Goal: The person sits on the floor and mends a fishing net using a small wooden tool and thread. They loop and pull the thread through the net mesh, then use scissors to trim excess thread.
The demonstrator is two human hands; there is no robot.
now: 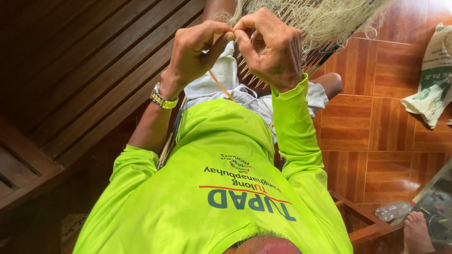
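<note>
Both hands pinching pale net at top centre
I saw my left hand [195,51] and right hand [270,47] pressed fingertip to fingertip, nipping fishing net [329,19] strands

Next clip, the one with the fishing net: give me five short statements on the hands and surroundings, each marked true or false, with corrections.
1. Both hands pinch pale netting at the fingertips. True.
2. The left hand has a wristwatch on its wrist. True.
3. The right hand wears a glove. False: it is bare, with a lime-green sleeve reaching the wrist.
4. A clear plastic bottle lies on the floor at lower right. True.
5. The floor is grey concrete. False: it is reddish-brown, wood-patterned tile.
</note>
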